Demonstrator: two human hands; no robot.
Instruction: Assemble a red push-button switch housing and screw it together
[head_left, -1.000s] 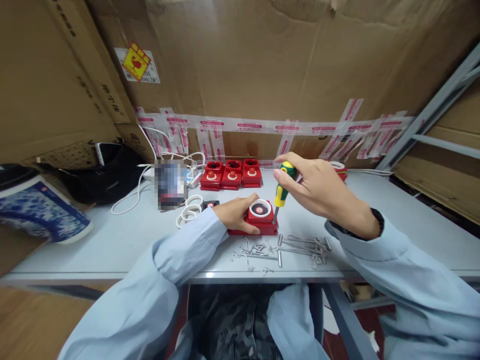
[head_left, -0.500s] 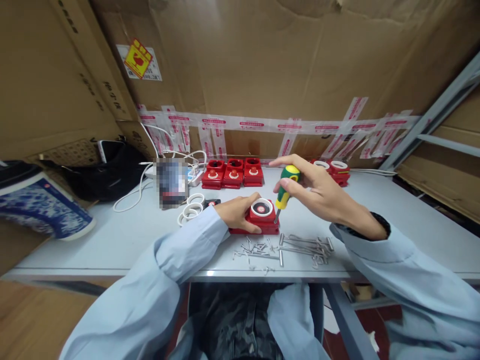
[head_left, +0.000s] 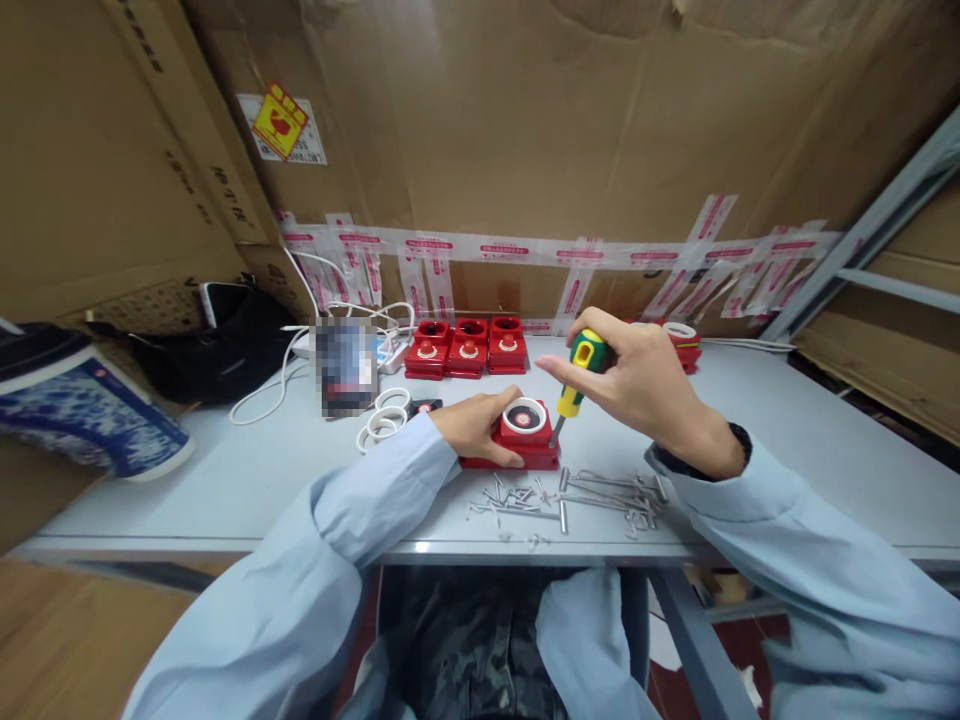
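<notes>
My left hand (head_left: 477,428) grips a red box-like housing (head_left: 534,456) from its left side, pressing it to the table. A white ring (head_left: 524,416) around a black disc tops the housing. In my right hand (head_left: 637,375) is a screwdriver (head_left: 588,352) with a green and yellow handle, held tilted. Its metal tip meets the housing's right front corner; whether a screw sits under it is too small to tell. Just in front lie loose screws (head_left: 517,494) and several T-shaped metal rods (head_left: 611,490).
Three red housings (head_left: 466,350) stand at the back, more (head_left: 681,345) at back right behind my right hand. White rings (head_left: 386,420) lie left of my left hand. White cables (head_left: 281,375), a black bag (head_left: 202,345) and a blue-white cup (head_left: 90,410) occupy the left. Cardboard (head_left: 495,130) walls the back.
My right hand has turned about the screwdriver, its fingers drawn in closer, and the handle leans further right. The tip stays at the housing's corner. My left hand keeps its place.
</notes>
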